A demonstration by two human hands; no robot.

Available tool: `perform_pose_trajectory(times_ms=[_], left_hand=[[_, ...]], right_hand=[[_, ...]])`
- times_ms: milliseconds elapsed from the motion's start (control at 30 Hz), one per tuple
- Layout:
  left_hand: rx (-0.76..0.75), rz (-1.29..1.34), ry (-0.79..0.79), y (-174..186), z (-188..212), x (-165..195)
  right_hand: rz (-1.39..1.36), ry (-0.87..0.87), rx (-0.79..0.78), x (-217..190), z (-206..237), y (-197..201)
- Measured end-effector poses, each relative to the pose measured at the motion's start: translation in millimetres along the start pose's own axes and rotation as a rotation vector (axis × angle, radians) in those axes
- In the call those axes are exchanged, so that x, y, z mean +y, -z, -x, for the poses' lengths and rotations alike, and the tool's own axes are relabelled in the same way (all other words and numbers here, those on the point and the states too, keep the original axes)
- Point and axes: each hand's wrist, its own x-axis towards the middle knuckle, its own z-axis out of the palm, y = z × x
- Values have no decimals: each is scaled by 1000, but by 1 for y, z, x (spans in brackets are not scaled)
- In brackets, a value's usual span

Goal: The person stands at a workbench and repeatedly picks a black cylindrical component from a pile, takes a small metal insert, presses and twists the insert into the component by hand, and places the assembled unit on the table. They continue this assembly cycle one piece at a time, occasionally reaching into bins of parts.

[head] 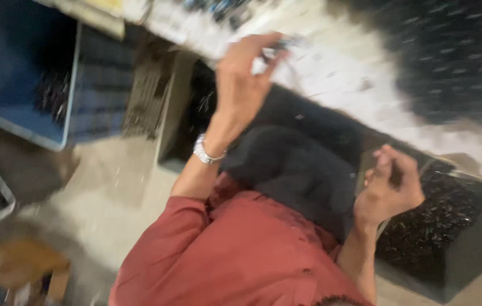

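1. The left hand, with a metal wristwatch on its wrist, is raised over the pale workbench. Its thumb and fingertips are pinched together on a small dark piece, which sits at the fingertips, above the bench edge. Motion blur hides what kind of piece it is.
2. The right hand is curled into a loose fist beside the dark tray of small glinting parts. I cannot tell whether anything lies inside the fist.
3. Handling, as I judge it: a piece this small is best kept at the fingertips with light, even pressure and the wrist steady. Squeezing harder could flick it out over the bench. Resting the forearm against the bench edge would probably help too.
4. The head is swinging, so everything is smeared. Holding the gaze on the pinch would make fine work easier.
5. Counts:
   - hands – two
   - wristwatch – one
   - held piece – one, as far as the blur allows
   - tray of parts – one, its contents far too many to count
   - blue crate – one, at the far left
   - dark heap of speckled bits on the bench – one
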Motion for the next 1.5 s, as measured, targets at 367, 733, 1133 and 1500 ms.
perform_pose_trajectory(times_ms=[367,733,1133,1500], left_hand=[[-482,1816,521,-20,77,25],[-503,1651,779,-25,93,28],[-410,1097,347,-4,82,29],[-640,617,157,-37,-3,29]], right_hand=[[-214,50,-334,-59,-28,-51],[-209,130,-338,-38,-17,-68],[-121,28,-457,-66,-22,-67],[-429,-243,-570,-23,-40,-4]])
